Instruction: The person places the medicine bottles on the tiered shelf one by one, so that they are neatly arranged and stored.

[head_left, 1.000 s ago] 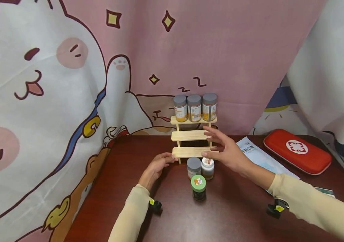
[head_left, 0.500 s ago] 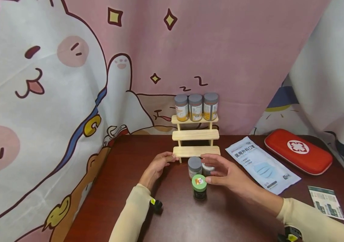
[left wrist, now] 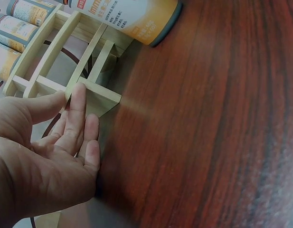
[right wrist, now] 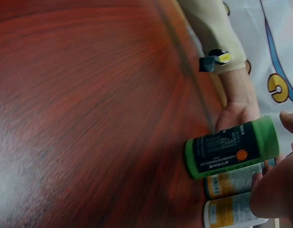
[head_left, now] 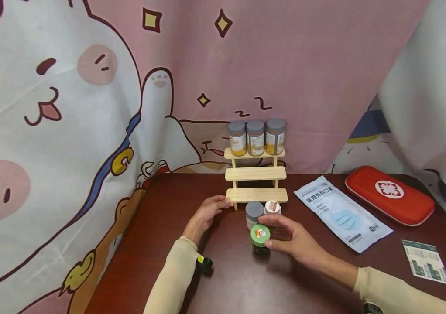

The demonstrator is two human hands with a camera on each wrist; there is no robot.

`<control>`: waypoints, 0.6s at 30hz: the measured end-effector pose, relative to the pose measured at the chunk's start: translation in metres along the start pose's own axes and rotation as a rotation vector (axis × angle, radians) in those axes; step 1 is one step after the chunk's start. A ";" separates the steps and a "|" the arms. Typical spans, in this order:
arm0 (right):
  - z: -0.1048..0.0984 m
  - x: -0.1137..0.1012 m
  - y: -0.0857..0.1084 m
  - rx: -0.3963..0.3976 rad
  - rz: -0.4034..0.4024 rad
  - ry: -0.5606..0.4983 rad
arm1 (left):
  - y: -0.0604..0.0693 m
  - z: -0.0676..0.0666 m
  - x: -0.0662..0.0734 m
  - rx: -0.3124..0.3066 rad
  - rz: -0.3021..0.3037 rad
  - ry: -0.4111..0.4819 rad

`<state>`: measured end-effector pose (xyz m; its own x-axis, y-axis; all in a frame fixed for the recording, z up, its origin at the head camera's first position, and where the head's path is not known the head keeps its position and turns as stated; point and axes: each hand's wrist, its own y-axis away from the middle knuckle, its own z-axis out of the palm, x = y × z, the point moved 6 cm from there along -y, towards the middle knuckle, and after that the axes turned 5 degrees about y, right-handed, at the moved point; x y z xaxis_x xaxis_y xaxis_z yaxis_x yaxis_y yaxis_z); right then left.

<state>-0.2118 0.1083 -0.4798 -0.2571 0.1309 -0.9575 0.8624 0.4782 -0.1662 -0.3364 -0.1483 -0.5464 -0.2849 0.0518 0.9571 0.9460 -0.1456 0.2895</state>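
In the head view, my left hand [head_left: 207,216] pinches the left end of the lowest step of a three-tier wooden display rack [head_left: 256,173] between thumb and index finger. My right hand [head_left: 295,240] curves beside the green lid of a small dark jar [head_left: 260,247]; in the right wrist view its thumb stays a little apart from the lid [right wrist: 267,137]. Right behind that jar stand a grey-lidded supplement bottle [head_left: 254,213] and a white-capped bottle [head_left: 272,206], partly hidden by my right fingers. On the top step, three grey-lidded bottles [head_left: 255,138] stand in a row.
To the right lie a face mask packet [head_left: 342,213], a red first-aid case [head_left: 389,195] and a small printed card [head_left: 426,261]. A printed cartoon cloth [head_left: 305,78] hangs behind the dark red table [head_left: 223,279].
My right hand has come down from the rack's lower steps, past the white-capped bottle, to the green-lidded jar. My left hand keeps its place at the rack's end.
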 end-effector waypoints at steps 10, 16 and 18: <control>0.007 0.010 0.000 -0.025 -0.034 0.088 | -0.001 -0.001 -0.001 -0.004 0.000 0.012; 0.013 0.012 -0.003 -0.031 -0.020 0.094 | -0.001 -0.001 0.000 0.001 0.008 0.012; 0.014 0.013 -0.003 -0.027 -0.020 0.096 | -0.001 -0.001 0.000 -0.003 0.011 0.010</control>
<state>-0.2121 0.0966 -0.4947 -0.3160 0.2031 -0.9268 0.8448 0.5048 -0.1774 -0.3377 -0.1486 -0.5466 -0.2764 0.0406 0.9602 0.9486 -0.1486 0.2794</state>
